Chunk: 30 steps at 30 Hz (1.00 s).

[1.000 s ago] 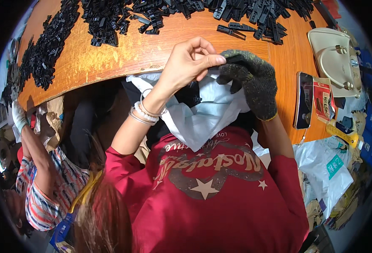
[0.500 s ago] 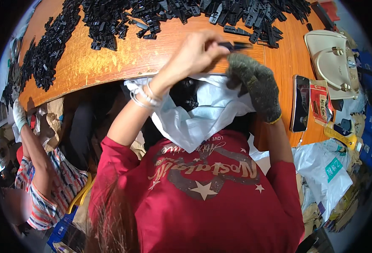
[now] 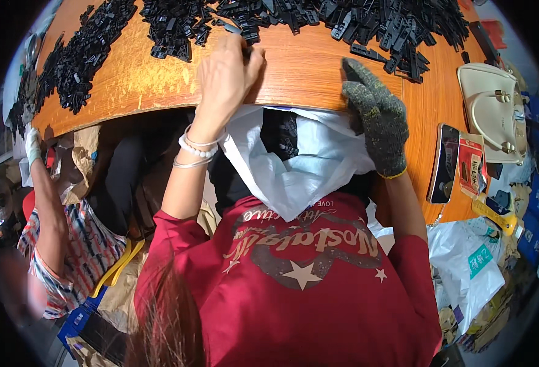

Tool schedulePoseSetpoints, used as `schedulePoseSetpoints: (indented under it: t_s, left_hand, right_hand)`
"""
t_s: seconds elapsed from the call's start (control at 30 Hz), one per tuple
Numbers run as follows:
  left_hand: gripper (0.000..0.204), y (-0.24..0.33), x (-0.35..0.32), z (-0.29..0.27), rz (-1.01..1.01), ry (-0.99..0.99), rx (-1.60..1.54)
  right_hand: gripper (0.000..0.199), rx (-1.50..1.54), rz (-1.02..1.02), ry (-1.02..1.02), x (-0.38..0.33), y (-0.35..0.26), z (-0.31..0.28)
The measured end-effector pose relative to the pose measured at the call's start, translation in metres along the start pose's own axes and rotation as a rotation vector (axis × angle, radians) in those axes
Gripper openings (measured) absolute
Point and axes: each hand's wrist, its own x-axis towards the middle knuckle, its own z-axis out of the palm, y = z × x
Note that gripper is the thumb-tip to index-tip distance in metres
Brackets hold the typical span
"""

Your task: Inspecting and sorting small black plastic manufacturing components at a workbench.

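Observation:
My bare left hand (image 3: 225,74), with bracelets at the wrist, is over the table just in front of the heap of small black plastic parts (image 3: 175,27). Its fingers are curled, and something dark shows between thumb and forefinger, too hidden to name. My right hand (image 3: 376,119) wears a dark grey knitted glove with a yellow cuff. Its fingers stretch forward over the table edge, holding nothing I can see. Between my forearms, a white sack (image 3: 309,162) hangs open below the edge with black parts inside. Longer black clip-like parts (image 3: 398,30) are heaped beyond my right hand.
On the wooden table (image 3: 300,67), a phone (image 3: 443,164), a red packet (image 3: 472,165) and a cream handbag (image 3: 492,110) lie at the right. More black parts (image 3: 77,67) spread along the left. A co-worker's gloved hand (image 3: 33,145) is at the far left edge.
My left hand has moved left and away from my right hand, to the heap; the black part it held near the glove no longer shows there. My gloved fingers have straightened.

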Motion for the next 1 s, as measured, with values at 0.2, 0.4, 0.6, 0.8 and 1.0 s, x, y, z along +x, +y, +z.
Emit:
schedulePoseSetpoints:
  t_s: [0.2, 0.4, 0.6, 0.8, 1.0]
  left_hand:
    - [0.018, 0.03, -0.017, 0.002, 0.198, -0.325, -0.491]
    - [0.016, 0.029, -0.015, 0.008, 0.101, -0.42, -0.676]
    - [0.017, 0.025, -0.015, 0.008, 0.154, -0.407, -0.662]
    - [0.016, 0.027, -0.018, 0.011, 0.057, -0.312, -0.658]
    - [0.018, 0.022, -0.02, 0.013, 0.108, -0.291, -0.736]
  right_hand:
    - [0.02, -0.296, -0.318, -0.026, 0.008, 0.012, -0.004]
    - [0.027, -0.328, -0.099, -0.197, 0.017, 0.001, 0.001]
    - [0.024, -0.361, -0.198, -0.218, 0.038, -0.012, -0.005]
    - [0.031, -0.502, -0.518, -0.21, 0.049, -0.012, 0.014]
    - [0.032, -0.524, -0.428, -0.445, 0.075, -0.029, 0.014]
